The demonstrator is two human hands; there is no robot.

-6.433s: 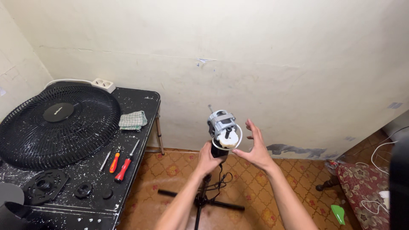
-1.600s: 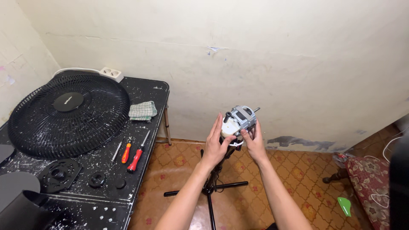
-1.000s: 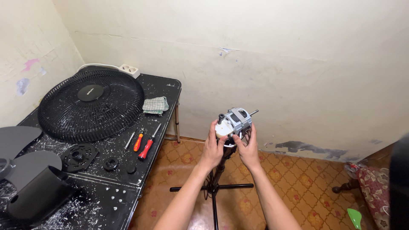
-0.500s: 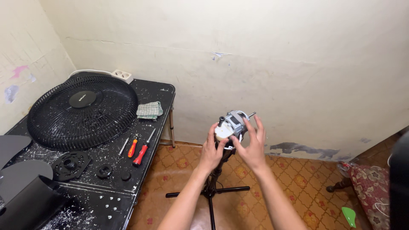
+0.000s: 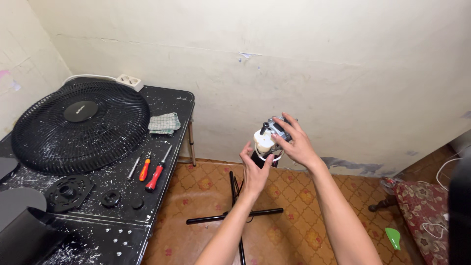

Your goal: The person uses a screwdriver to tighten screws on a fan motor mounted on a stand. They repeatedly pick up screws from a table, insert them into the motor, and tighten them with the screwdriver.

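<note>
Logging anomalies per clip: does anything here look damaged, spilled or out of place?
Yes. The black table is strewn with white flecks and specks. The fan grille lies flat on it, detached, while both hands hold the bare fan motor atop its stand. Wall paint is peeling near the floor.

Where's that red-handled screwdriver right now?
In the head view the red screwdriver lies on the black table at left, near its front edge, just right of an orange screwdriver and below the folded checked cloth.
</note>
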